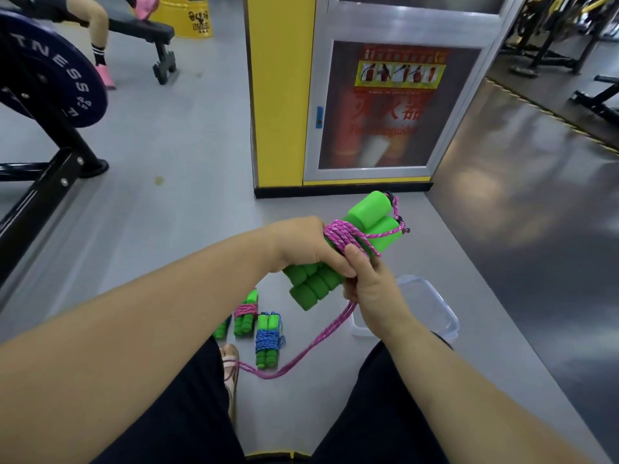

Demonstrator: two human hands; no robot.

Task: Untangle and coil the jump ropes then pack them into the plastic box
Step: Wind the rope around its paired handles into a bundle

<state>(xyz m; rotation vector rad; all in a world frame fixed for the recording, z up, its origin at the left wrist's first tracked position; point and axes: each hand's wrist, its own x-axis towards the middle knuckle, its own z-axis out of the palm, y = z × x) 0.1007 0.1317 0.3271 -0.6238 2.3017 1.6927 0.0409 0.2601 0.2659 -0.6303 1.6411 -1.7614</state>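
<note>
Two green handles (pixel 367 216) sit side by side in the left grip (pixel 306 246), fingers curled round them. Pink rope (pixel 337 236) is wound about their middle. Right grip (pixel 368 288) pinches the loose rope just beside the handles; its tail trails to the floor (pixel 160 152). Pink bundle (pixel 246 313) and blue bundle (pixel 268 341) lie near the box (pixel 433 304).
</note>
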